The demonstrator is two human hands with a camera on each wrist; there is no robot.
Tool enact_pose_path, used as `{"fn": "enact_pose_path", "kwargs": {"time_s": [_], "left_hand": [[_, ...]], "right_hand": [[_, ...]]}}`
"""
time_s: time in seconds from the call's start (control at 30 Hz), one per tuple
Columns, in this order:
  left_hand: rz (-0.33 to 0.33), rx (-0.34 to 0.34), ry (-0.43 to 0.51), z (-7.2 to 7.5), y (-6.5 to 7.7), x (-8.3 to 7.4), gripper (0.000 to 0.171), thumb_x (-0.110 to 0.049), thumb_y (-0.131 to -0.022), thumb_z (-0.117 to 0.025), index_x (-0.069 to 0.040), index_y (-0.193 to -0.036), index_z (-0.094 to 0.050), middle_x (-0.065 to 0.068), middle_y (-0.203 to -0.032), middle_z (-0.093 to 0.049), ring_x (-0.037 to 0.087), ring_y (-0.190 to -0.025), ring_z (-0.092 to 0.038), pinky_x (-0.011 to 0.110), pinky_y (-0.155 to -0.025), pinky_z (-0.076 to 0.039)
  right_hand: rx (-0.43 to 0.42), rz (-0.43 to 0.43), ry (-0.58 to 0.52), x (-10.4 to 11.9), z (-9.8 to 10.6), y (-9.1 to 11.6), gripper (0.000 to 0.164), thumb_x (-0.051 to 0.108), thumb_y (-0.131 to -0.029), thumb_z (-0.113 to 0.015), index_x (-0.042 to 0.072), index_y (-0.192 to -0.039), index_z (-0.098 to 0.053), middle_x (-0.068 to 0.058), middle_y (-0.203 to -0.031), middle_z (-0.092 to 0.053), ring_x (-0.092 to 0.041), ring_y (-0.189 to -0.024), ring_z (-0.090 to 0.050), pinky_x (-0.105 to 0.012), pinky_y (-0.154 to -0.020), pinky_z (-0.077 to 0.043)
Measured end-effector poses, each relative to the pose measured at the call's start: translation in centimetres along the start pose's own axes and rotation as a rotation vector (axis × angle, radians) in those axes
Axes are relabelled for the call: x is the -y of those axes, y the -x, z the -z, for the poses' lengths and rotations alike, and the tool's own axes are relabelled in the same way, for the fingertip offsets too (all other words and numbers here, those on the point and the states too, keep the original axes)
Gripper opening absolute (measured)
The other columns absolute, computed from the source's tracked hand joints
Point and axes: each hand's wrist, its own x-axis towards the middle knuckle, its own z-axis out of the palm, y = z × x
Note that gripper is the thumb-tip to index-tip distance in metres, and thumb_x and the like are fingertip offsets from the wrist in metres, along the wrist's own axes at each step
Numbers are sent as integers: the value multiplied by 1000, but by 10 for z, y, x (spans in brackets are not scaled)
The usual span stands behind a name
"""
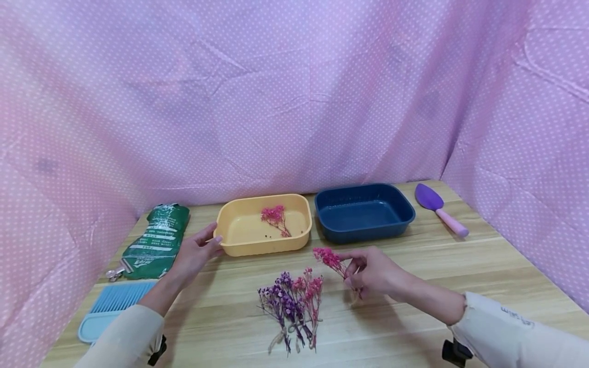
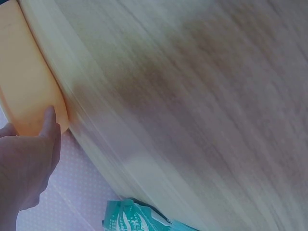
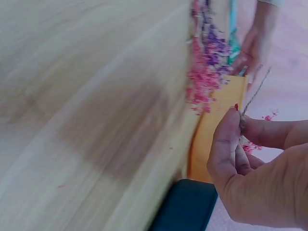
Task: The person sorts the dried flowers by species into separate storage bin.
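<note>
At the left end of a yellow plastic tray (image 1: pixel 264 249), my left hand (image 1: pixel 197 254) holds the corner, its fingertips on the rim and outer wall. One small sprig of pink dried flowers (image 1: pixel 274 214) lies inside that tray. My right hand (image 1: pixel 375 271) pinches another bunch of pink dried flowers (image 1: pixel 329 257) by its stems, just above the table and in front of the trays. A bit of twine (image 3: pixel 257 91) sticks up from between the thumb and finger in the right wrist view. Purple dried flowers (image 1: pixel 280 299) and paler pink ones (image 1: pixel 313 289) lie tied in bunches nearby.
A dark blue tray (image 1: pixel 365 235) stands right of the yellow one. Farther right lies a purple trowel (image 1: pixel 429 197) with a pink handle. On the left are a clipped green bag (image 1: pixel 158 240) and a light blue brush (image 1: pixel 115 301). Pink dotted cloth (image 1: pixel 294 102) encloses the wooden table.
</note>
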Motion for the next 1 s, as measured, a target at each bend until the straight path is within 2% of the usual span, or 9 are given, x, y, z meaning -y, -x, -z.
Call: {"fn": "enact_pose_path", "kwargs": {"time_s": [0.17,0.43,0.63,0.8,1.0], "left_hand": [[-6,2,-3,1,1,0,65,-19,-100,-53,-10,-154,-19,18,-157,-21,34,-129,-47,38,-99,-46],[-5,-4,-13,0,-1,4,64,-19,-99,-53,-10,-154,-20,18,-157,-22,33,-128,-48,38,-98,-47],[3,-8,-13,1,-1,5,63,-17,-100,-53,-11,-154,-21,17,-157,-22,33,-128,-48,39,-99,-46],[3,-12,2,0,-2,4,63,-16,-99,-54,-10,-153,-21,18,-157,-22,33,-128,-48,36,-97,-48],[5,-12,12,0,-1,2,63,-16,-99,-54,-10,-153,-22,18,-157,-22,33,-128,-48,37,-98,-47]], "right_hand": [[4,-24,-81,8,4,-4,57,-12,-81,-67,-2,-135,-52,-13,-86,-63,-19,-67,-61,-37,-56,-59],[-15,-39,-103,19,0,-13,58,-7,-81,-71,0,-135,-53,-13,-87,-63,-20,-67,-63,-37,-60,-61],[-8,19,-127,39,2,-26,57,-7,-83,-68,0,-137,-50,-14,-89,-64,-19,-72,-63,-39,-62,-61],[-18,49,-167,52,3,-45,57,-7,-85,-67,0,-138,-49,-13,-89,-64,-18,-72,-63,-37,-62,-61],[-16,91,-204,62,-6,-67,57,-7,-85,-67,2,-138,-50,-13,-89,-65,-19,-71,-64,-34,-61,-60]]}}
